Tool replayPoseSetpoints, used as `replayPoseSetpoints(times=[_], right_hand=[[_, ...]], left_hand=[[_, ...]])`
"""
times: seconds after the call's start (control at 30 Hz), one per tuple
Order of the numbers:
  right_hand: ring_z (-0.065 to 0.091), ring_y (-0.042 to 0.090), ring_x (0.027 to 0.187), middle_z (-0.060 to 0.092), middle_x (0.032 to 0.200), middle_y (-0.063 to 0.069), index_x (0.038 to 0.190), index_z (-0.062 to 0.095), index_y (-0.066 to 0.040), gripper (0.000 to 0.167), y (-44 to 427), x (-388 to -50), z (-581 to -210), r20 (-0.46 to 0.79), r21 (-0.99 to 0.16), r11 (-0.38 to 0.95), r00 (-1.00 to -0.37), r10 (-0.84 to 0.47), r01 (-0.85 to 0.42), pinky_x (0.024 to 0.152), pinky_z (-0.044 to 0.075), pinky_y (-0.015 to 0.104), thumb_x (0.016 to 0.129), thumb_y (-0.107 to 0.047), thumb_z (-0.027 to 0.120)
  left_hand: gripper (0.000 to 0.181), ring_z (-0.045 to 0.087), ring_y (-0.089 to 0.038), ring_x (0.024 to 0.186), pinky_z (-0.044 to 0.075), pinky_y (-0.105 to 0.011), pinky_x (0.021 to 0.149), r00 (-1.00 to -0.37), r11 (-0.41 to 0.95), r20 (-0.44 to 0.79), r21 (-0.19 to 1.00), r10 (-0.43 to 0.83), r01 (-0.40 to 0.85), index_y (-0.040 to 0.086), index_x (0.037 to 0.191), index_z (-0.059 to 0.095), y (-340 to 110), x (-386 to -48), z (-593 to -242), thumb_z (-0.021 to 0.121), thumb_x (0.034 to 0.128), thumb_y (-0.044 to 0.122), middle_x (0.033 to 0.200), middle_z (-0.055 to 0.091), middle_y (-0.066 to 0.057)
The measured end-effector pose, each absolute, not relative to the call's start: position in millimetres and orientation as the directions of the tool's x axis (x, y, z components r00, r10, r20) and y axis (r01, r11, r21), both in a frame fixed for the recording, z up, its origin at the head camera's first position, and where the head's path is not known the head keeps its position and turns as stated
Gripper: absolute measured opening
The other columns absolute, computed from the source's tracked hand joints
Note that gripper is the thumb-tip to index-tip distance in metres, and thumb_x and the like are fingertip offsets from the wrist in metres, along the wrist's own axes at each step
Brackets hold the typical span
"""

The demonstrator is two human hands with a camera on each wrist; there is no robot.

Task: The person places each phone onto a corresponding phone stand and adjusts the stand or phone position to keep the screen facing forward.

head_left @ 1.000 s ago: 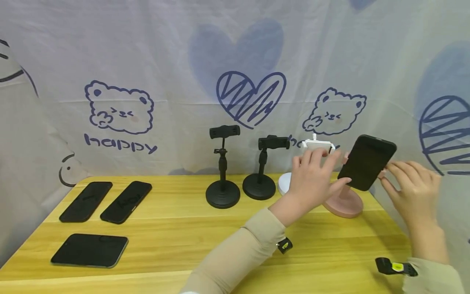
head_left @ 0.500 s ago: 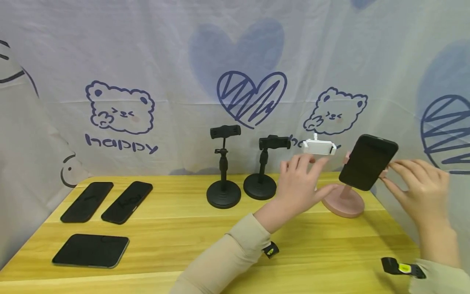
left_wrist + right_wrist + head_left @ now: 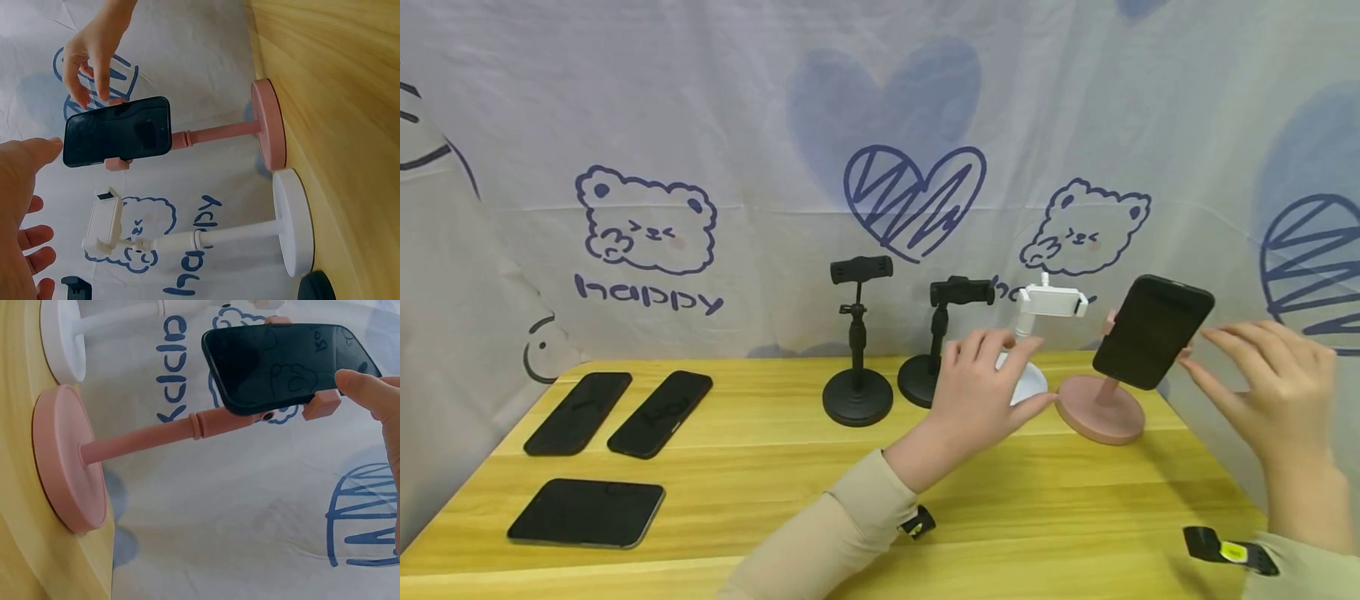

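A dark smartphone (image 3: 1153,332) sits tilted in the clamp of a pink phone stand (image 3: 1097,412), held at both long edges, as the left wrist view shows. My right hand (image 3: 1281,379) is just beside the phone's right edge, thumb and fingers spread apart and loosely bent. In the left wrist view a small gap separates those fingers from the pink clamp (image 3: 117,164). My left hand (image 3: 977,387) is off the phone, fingers loosely bent and holding nothing. It hovers in front of a white phone stand (image 3: 1051,301), hiding part of its base.
Two black phone stands (image 3: 857,398) (image 3: 961,291) stand left of the white one. Three more dark smartphones (image 3: 577,412) (image 3: 660,414) (image 3: 586,512) lie flat at the left of the wooden table (image 3: 760,500). A printed curtain (image 3: 760,167) hangs behind.
My left hand has drawn away from the phone's left side, leftward and down, uncovering the white stand. My right hand has shifted slightly right, off the edge. The phone stays in the pink stand.
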State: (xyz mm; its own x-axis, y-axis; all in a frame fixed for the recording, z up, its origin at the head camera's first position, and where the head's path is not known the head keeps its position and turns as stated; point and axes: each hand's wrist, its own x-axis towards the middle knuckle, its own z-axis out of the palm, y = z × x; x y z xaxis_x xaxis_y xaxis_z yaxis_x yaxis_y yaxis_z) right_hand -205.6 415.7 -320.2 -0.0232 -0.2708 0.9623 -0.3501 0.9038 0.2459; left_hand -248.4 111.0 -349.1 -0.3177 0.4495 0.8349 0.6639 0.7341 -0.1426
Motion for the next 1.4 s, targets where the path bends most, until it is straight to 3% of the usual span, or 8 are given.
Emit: replayPoseSetpoints(times=[0.33,0.63,1.0,1.4], right_hand=[[0.056,0.048,0.08,0.066,0.081,0.027,0.09,0.072,0.003,0.053,404,-207,-314,0.969,0.244,0.904,0.057,-0.239,-0.352,0.073,0.034,0.055,0.091,-0.048,0.061],[0.056,0.047,0.07,0.067,0.078,0.026,0.092,0.074,0.002,0.05,391,-206,-309,0.966,0.258,0.887,0.107,-0.235,-0.382,0.063,0.034,0.055,0.091,-0.047,0.062],[0.056,0.046,0.072,0.069,0.082,0.025,0.098,0.075,-0.001,0.043,377,-210,-309,0.956,0.293,0.855,0.129,-0.263,-0.427,0.067,0.034,0.054,0.09,-0.042,0.065],[0.057,0.045,0.078,0.068,0.085,0.024,0.099,0.074,-0.001,0.044,361,-209,-312,0.959,0.278,0.849,0.076,-0.273,-0.45,0.069,0.035,0.054,0.092,-0.043,0.062]], left_hand=[[0.063,0.051,-0.016,0.102,0.038,-0.034,0.078,-0.272,0.722,0.832,-0.203,0.484,0.662,0.027,0.132,0.058,85,-242,-349,0.058,0.0838,0.067,0.112,0.06,0.004],[0.056,0.051,-0.016,0.101,0.038,-0.034,0.078,-0.214,0.686,0.83,-0.249,0.514,0.684,0.025,0.124,0.063,65,-232,-350,0.061,0.0834,0.064,0.106,0.06,0.004],[0.052,0.054,-0.018,0.096,0.04,-0.035,0.078,-0.173,0.654,0.81,-0.305,0.56,0.692,0.024,0.117,0.066,35,-219,-351,0.064,0.0823,0.062,0.101,0.061,0.004],[0.051,0.056,-0.02,0.095,0.041,-0.038,0.077,-0.169,0.628,0.785,-0.326,0.597,0.707,0.023,0.111,0.066,2,-208,-365,0.071,0.0765,0.061,0.099,0.061,0.003]])
